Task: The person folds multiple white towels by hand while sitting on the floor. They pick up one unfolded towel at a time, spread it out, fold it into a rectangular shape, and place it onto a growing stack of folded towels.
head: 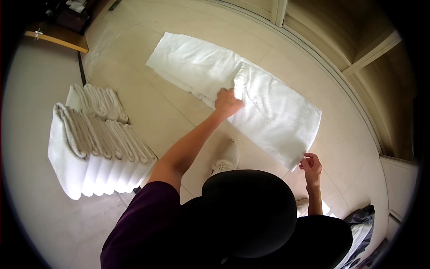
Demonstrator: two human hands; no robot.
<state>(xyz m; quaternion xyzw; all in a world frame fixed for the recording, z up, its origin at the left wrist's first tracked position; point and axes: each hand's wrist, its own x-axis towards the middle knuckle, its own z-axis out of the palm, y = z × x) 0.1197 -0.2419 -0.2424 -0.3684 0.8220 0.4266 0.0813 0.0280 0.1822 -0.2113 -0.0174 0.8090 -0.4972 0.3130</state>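
A long white towel lies on the floor in front of me, its right part doubled over and its left part lower, with wrinkles. At the upper layer's edge, near the middle, my left hand has its fingers curled on the cloth; the fingertips are partly hidden. My right hand is at the near right corner, thumb and fingers bent around the towel's edge. Slight creases run through the cloth between both hands.
Folded white towels stand packed in two rows to my left. A sliding-door track curves along the upper right before wooden shelving. My white shoe is close below the towel. A dark bag with white cloth lies at lower right.
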